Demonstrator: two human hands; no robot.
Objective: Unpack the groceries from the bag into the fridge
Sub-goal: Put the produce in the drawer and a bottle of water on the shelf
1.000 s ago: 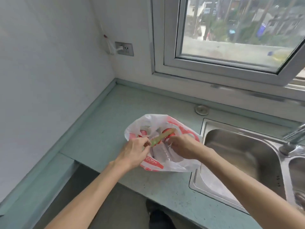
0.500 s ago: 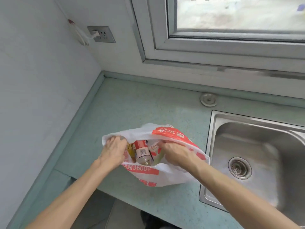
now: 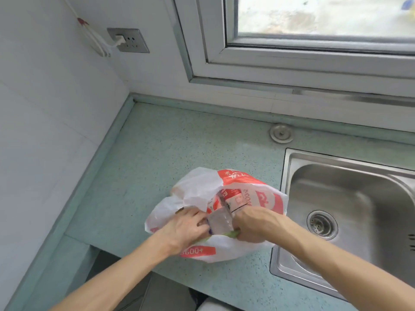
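A white plastic bag (image 3: 197, 189) with red print sits on the green countertop (image 3: 175, 144), just left of the sink. My left hand (image 3: 186, 227) grips the near left side of the bag's mouth. At the near right side my right hand (image 3: 253, 223) is closed on the bag's rim, and a green strip (image 3: 232, 233) shows under its fingers. Between my hands a clear plastic container (image 3: 220, 222) pokes out of the opening. Behind it stands a red-labelled bottle (image 3: 235, 198). The other contents are hidden by the plastic.
A steel sink (image 3: 292, 176) with a drain (image 3: 322, 224) lies directly right of the bag. A round metal cap (image 3: 281, 133) sits on the counter behind. White walls close off the left and back, with a socket (image 3: 130, 40) and a window above.
My hands, which held the bag's mouth wide half a second ago, have come closer together. The clear container now shows between them. The camera has tilted further down.
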